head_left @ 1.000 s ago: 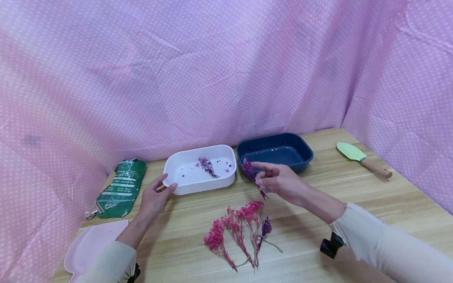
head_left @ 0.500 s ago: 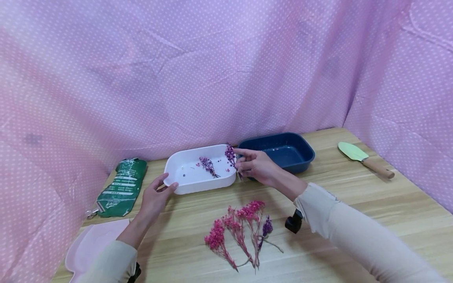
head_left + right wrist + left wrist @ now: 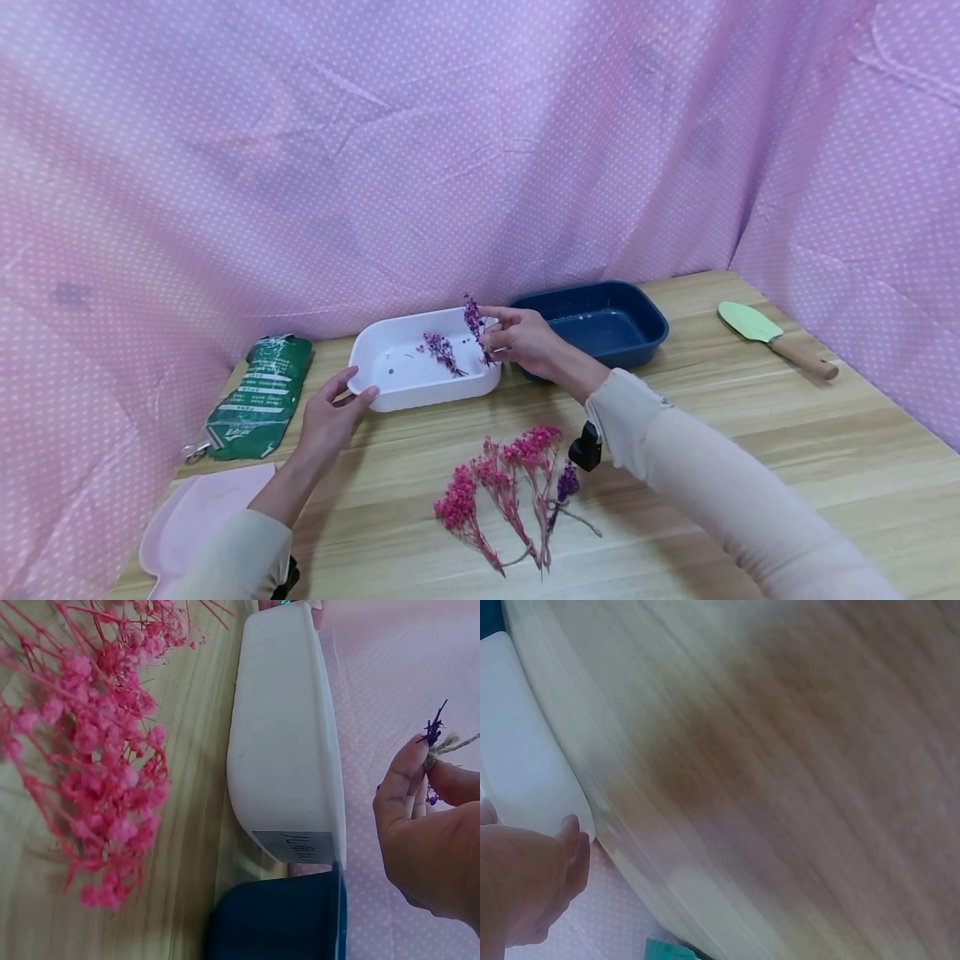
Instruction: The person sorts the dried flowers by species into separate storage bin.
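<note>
Your right hand (image 3: 528,343) pinches sprig (image 3: 473,320) by tied stems above tub's (image 3: 435,395) right edge; your left hand (image 3: 328,418) grips tub's near left corner. Best lower sprig gently beside bunch (image 3: 441,351) inside: likely sheds if squeezed.

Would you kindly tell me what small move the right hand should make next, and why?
Probably lower the held purple sprig into the white tub: the right hand has it over the tub's right end, another purple sprig lies inside, and the left hand holds the opposite end.
</note>
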`<action>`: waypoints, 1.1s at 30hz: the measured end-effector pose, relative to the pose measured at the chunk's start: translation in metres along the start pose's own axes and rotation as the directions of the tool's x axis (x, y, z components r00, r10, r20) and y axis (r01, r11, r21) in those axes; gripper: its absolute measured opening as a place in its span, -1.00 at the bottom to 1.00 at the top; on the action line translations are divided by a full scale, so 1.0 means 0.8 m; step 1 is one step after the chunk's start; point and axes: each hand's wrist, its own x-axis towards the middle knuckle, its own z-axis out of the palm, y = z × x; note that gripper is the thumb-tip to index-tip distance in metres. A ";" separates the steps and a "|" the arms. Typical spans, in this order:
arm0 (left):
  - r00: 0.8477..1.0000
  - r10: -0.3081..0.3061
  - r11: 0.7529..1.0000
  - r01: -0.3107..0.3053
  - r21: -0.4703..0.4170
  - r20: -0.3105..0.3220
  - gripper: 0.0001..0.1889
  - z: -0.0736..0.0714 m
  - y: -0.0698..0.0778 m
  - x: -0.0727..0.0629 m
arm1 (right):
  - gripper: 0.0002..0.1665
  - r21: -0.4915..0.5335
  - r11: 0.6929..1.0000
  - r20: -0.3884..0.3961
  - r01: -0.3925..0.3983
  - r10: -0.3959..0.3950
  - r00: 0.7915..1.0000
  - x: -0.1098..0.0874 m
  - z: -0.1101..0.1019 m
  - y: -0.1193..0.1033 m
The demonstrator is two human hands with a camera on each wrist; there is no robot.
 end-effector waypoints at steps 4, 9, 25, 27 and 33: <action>1.000 -0.001 1.000 0.001 0.000 0.001 -0.17 0.000 -0.001 0.000 | -0.30 0.001 1.000 -0.017 -0.014 0.014 1.000 0.011 0.005 0.004; 1.000 -0.011 1.000 0.011 0.009 -0.010 -0.18 -0.003 -0.002 -0.001 | -0.31 0.003 1.000 -0.048 -0.029 0.029 0.998 0.028 0.015 0.007; 1.000 0.008 1.000 -0.008 0.005 0.010 -0.26 0.004 -0.002 0.003 | -0.41 -0.437 0.895 -0.002 0.086 -0.097 0.995 0.006 0.002 -0.021; 1.000 0.013 1.000 -0.013 0.009 0.012 -0.25 0.004 -0.003 0.003 | -0.45 -0.453 0.884 0.006 0.114 -0.125 0.992 -0.011 -0.007 -0.025; 1.000 0.010 1.000 -0.011 0.027 0.004 -0.22 0.000 -0.002 0.002 | -0.51 -0.515 0.844 0.040 0.147 -0.148 0.988 -0.070 -0.030 -0.020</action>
